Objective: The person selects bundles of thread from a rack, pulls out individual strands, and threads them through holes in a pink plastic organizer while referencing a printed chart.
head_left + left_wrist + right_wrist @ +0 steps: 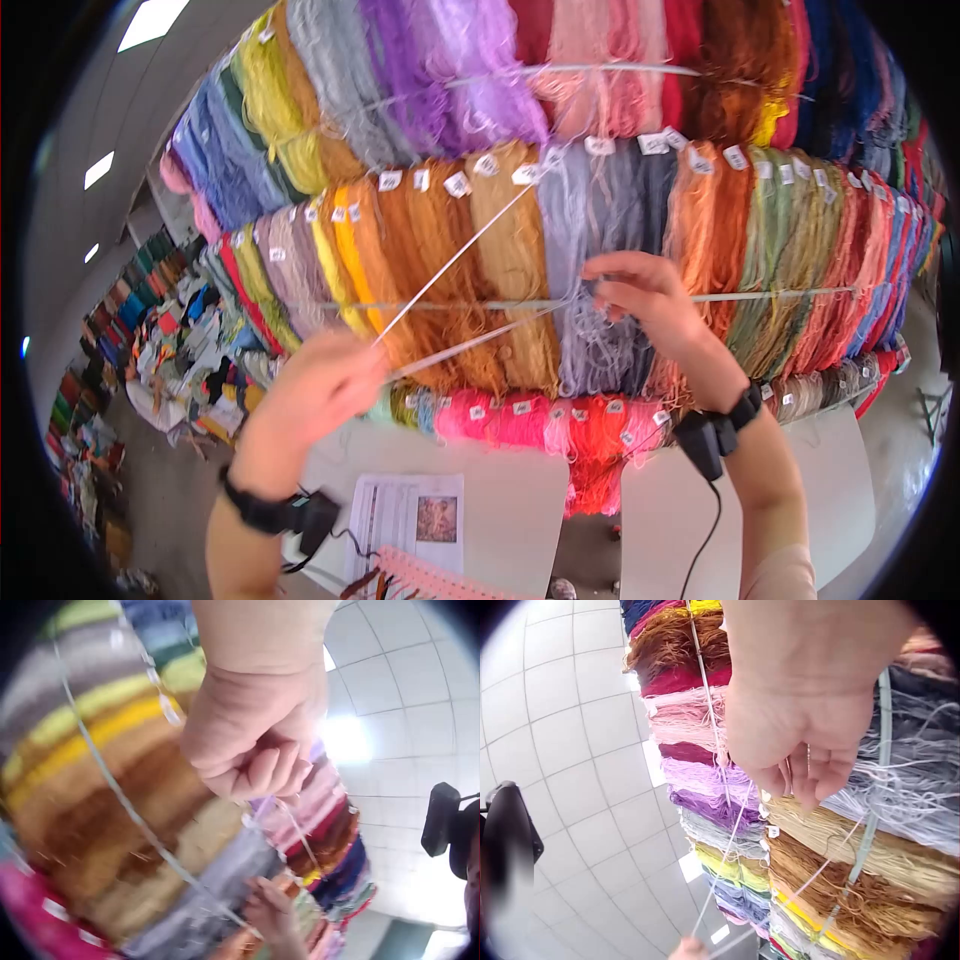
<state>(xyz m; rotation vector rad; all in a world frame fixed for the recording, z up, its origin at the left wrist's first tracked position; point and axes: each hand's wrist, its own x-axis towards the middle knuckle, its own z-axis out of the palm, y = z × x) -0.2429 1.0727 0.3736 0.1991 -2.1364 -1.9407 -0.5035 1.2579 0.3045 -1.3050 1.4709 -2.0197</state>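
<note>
A wall rack holds rows of coloured yarn hanks with small white tags. My right hand (603,285) is raised at the pale grey-lavender hank (590,215), fingers curled and pinching strands there; the right wrist view shows the right hand (802,780) with thin threads running from its fingers. My left hand (372,365) is lower left, fist closed round pale threads (450,262) pulled taut; one runs up to the hank's top, another to my right hand. The left wrist view shows that left hand (259,769) clenched with the threads (296,825) leaving it.
A thin horizontal rod (780,293) crosses the hanks. Below stands a white table (520,500) with a printed sheet (410,515) and a pink woven piece (420,580). Heaps of coloured yarn (190,340) lie at the left. Ceiling lights (150,20) are overhead.
</note>
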